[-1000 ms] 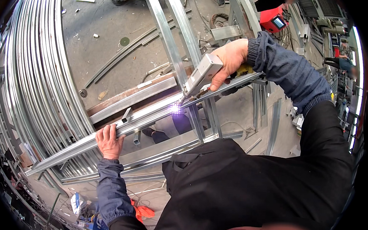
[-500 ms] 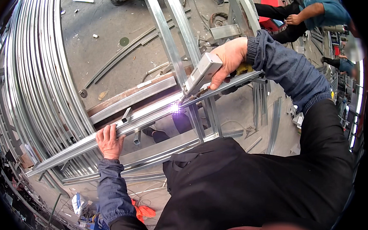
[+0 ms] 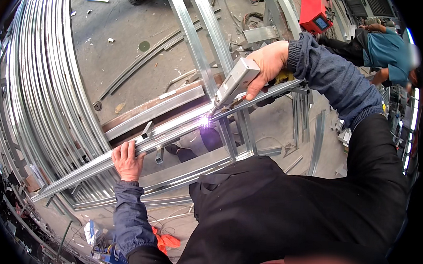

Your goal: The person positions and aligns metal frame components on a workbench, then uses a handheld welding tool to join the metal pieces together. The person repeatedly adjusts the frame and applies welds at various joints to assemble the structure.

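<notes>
My right hand [image 3: 270, 64] is wrapped round a grey, boxy welding gun [image 3: 239, 79], which slants down to the left. At its tip a bright violet-white glow [image 3: 205, 121] burns against the metal frame, hiding the exact contact spot. My left hand [image 3: 128, 161] is closed over a long silver metal rail [image 3: 80, 173], fingers across its top, to the left of the glow. A short piece of square tube [image 3: 147, 129] sticks up from the frame between my hands. Another short tube [image 3: 159, 156] juts from the near side.
Many long metal profiles [image 3: 40, 73] lie side by side at left. Two upright-running bars [image 3: 191, 34] extend away from the frame. A red machine [image 3: 315, 13] stands at far right, near a person in a teal top [image 3: 388, 51]. An orange cloth [image 3: 167, 240] lies below.
The person in the teal top has moved right, uncovering more of the red machine. My hands and the welding gun keep nearly the same place on the frame; the glow continues.
</notes>
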Demonstrator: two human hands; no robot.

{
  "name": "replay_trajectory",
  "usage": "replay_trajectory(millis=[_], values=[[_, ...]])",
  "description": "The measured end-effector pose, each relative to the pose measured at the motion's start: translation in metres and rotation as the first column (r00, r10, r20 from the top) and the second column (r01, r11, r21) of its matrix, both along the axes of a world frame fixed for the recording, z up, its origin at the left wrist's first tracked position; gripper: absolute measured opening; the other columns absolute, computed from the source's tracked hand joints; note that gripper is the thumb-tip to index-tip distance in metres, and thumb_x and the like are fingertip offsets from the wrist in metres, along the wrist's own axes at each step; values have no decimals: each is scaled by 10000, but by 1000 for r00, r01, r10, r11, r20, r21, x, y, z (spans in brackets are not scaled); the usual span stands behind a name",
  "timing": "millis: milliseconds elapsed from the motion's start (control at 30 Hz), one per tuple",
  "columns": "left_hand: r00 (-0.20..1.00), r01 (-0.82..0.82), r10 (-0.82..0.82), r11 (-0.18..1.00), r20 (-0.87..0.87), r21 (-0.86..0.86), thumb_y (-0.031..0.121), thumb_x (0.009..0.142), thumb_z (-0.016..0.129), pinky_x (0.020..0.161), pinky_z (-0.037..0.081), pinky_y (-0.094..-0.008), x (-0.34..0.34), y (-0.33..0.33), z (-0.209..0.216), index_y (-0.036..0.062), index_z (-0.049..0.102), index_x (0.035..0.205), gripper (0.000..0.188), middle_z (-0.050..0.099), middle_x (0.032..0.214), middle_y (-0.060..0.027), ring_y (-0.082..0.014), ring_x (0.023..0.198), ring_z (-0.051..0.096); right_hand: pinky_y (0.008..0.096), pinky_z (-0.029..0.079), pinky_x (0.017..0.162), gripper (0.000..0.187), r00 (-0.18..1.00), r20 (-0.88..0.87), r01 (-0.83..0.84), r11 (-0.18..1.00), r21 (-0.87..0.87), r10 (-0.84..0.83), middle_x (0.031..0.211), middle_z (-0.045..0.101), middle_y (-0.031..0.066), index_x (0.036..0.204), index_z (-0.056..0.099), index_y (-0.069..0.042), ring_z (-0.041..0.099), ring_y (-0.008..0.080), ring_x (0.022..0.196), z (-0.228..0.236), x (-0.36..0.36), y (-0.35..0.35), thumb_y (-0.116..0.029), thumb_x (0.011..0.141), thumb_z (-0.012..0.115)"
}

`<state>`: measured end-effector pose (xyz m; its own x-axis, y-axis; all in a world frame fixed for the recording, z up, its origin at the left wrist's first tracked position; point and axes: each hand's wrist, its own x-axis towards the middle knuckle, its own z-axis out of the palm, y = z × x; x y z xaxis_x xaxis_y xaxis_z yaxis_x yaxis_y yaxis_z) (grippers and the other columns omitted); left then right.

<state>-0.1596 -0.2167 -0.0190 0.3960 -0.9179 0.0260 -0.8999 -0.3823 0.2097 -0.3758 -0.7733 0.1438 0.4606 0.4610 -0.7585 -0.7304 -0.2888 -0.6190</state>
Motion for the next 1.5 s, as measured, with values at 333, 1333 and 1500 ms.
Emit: replay_trajectory(millis=[333, 1333, 1500], values=[[1000, -11, 12, 998, -9, 54, 397, 750, 957, 1141, 448, -546, -1, 1, 3, 139, 670, 1451, 800, 648, 1415, -60, -349, 1287, 582, 328, 601, 728, 402, 991, 105, -72, 996, -59, 78, 1015, 779, 52, 1283, 769, -7, 699, 138, 859, -3, -7, -4, -263, 1001, 898], [982, 186, -188, 959, 11, -214, 139, 867, 856, 1153, 518, -498, 184, 202, 21, 231, 773, 1356, 505, 684, 1415, -80, -324, 1304, 662, 306, 549, 955, 847, 568, 502, 815, 530, -234, -652, 1200, 750, 51, 1662, 529, -9, 654, 128, 1025, 129, -59, 440, -68, 913, 918], [957, 286, -290, 941, -1, -179, 87, 877, 816, 1090, 541, -507, 231, 241, 22, 231, 795, 1343, 488, 702, 1416, -95, -358, 1291, 656, 339, 552, 1072, 840, 623, 665, 722, 630, -286, -412, 1457, 746, 162, 1658, 514, 3, 757, 238, 1243, 133, 15, 503, -90, 928, 918]])
